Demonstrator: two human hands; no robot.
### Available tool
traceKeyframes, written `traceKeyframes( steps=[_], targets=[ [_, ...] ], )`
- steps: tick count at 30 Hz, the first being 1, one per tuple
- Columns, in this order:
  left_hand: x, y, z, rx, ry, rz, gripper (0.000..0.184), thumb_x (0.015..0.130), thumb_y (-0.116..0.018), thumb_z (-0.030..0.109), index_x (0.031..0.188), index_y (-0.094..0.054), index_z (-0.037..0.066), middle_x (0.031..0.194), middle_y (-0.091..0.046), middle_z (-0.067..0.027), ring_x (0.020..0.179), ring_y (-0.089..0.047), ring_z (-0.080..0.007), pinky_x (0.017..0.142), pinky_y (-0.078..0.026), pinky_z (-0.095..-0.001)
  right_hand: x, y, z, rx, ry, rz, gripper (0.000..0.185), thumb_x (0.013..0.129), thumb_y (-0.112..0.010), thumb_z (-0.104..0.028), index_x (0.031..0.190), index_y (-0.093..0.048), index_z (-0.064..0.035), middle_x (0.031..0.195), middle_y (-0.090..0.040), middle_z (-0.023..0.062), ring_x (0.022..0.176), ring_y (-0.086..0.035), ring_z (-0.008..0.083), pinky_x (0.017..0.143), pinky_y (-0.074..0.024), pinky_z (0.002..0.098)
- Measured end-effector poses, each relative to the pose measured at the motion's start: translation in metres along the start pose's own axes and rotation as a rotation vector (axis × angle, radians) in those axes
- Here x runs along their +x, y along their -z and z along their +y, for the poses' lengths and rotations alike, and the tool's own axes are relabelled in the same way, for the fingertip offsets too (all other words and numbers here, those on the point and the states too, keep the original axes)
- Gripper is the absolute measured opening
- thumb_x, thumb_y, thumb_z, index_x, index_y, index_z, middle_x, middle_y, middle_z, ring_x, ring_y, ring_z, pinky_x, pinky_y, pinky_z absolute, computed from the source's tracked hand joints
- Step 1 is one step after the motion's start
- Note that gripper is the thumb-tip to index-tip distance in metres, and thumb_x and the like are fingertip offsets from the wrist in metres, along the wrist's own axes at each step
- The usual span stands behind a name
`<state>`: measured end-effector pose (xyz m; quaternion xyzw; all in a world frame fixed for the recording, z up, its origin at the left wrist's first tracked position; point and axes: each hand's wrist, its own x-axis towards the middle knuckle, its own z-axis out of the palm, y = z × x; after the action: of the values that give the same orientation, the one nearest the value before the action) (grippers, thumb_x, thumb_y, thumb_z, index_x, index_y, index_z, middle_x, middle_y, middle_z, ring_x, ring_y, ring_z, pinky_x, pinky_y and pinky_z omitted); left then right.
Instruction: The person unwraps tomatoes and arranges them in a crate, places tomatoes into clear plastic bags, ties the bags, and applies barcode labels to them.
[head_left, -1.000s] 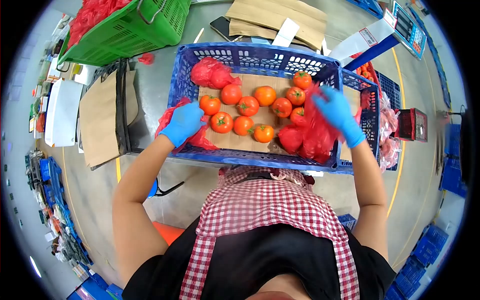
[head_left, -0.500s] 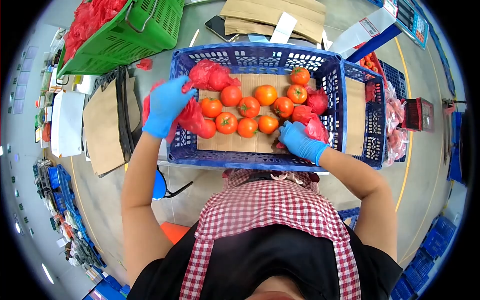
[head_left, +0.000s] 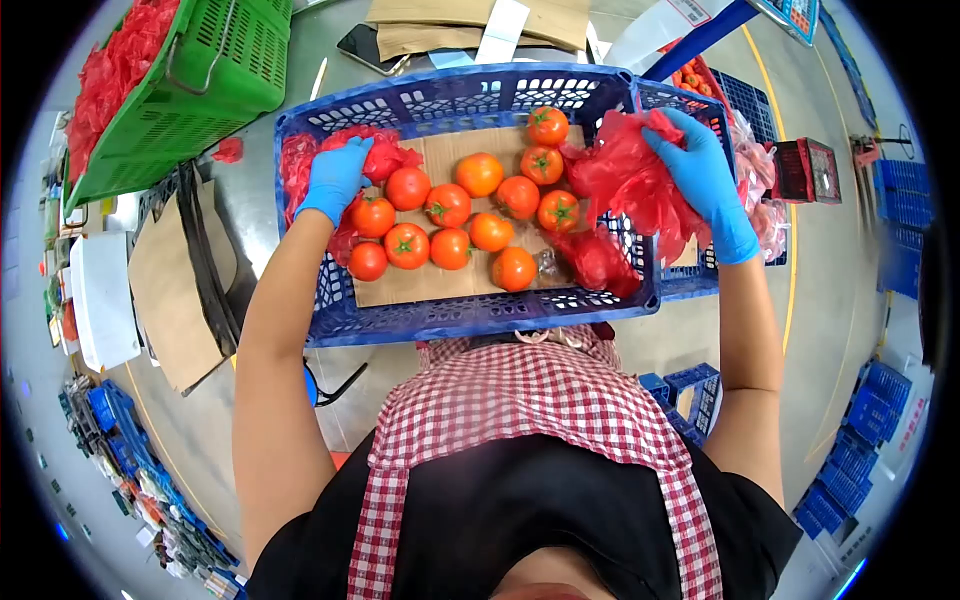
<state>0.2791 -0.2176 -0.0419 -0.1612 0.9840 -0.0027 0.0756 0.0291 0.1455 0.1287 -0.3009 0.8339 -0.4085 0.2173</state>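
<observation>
Several loose red tomatoes lie on brown cardboard inside a blue plastic crate. My right hand, in a blue glove, pinches a crumpled red plastic bag raised over the crate's right end. At the left end, my gloved left hand has its fingers closed on thin red film, partly hidden under the hand. Another red bundle rests in the crate's front right corner, beside a tomato.
A green crate heaped with red bags stands at the left. Behind the blue crate are a phone and flat cardboard. A second blue crate adjoins on the right, with bagged goods beyond it.
My right hand has risen from the crate's front right, lifting the red bag up and to the right. My left hand has moved inward over the left end. One more tomato shows at the front.
</observation>
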Motion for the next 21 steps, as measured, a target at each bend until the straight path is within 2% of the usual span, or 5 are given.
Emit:
traceKeyframes(
  steps=[6, 9, 12, 19, 21],
  targets=[
    [-0.001, -0.001, -0.002, 0.094, -0.08, 0.095, 0.006, 0.076, -0.056, 0.012, 0.076, -0.062, 0.011, 0.083, -0.064, -0.0105, 0.076, -0.062, -0.0304, 0.062, -0.05, -0.0407, -0.02, -0.076, 0.017, -0.483, 0.397, -0.464, 0.041, 0.073, -0.068, -0.027, 0.109, -0.061, -0.0107, 0.094, -0.062, 0.0121, 0.084, -0.061, 0.0281, 0.071, -0.0497, 0.0363],
    [-0.002, 0.0, -0.002, 0.084, -0.072, 0.079, 0.009, 0.075, -0.057, 0.014, 0.081, -0.064, 0.011, 0.083, -0.064, -0.011, 0.077, -0.062, -0.0303, 0.063, -0.05, -0.0411, -0.033, -0.129, 0.023, -0.785, 0.601, -0.747, 0.045, 0.071, -0.067, -0.021, 0.114, -0.057, -0.0182, 0.094, -0.057, 0.0098, 0.079, -0.06, 0.027, 0.062, -0.049, 0.039],
    [-0.011, 0.02, -0.002, -0.047, 0.076, 0.138, 0.019, 0.075, -0.06, 0.019, 0.092, -0.065, 0.013, 0.089, -0.064, -0.0105, 0.082, -0.062, -0.029, 0.067, -0.049, -0.0404, -0.046, -0.174, 0.068, -0.809, 0.832, -0.695, 0.028, 0.073, -0.062, -0.02, 0.1, -0.057, -0.0155, 0.089, -0.056, 0.0126, 0.075, -0.061, 0.0291, 0.058, -0.0479, 0.0406],
    [-0.049, 0.067, -0.011, -0.264, 0.241, 0.351, 0.029, 0.076, -0.062, 0.024, 0.102, -0.065, 0.012, 0.095, -0.065, -0.0106, 0.086, -0.062, -0.0293, 0.073, -0.049, -0.0384, -0.047, -0.163, 0.057, -0.833, 0.555, -0.788, 0.046, 0.07, -0.064, -0.02, 0.115, -0.052, -0.0205, 0.091, -0.056, 0.0118, 0.076, -0.061, 0.029, 0.056, -0.046, 0.0421],
    [-0.059, 0.08, -0.013, -0.432, 0.293, 0.384, 0.032, 0.074, -0.067, 0.022, 0.103, -0.064, 0.009, 0.093, -0.065, -0.0124, 0.081, -0.064, -0.0255, 0.072, -0.05, -0.0344, -0.04, -0.158, 0.056, -0.603, 0.423, -0.881, 0.056, 0.063, -0.07, -0.019, 0.117, -0.055, -0.0172, 0.101, -0.059, 0.0137, 0.085, -0.061, 0.031, 0.07, -0.0485, 0.0425]
  ],
)
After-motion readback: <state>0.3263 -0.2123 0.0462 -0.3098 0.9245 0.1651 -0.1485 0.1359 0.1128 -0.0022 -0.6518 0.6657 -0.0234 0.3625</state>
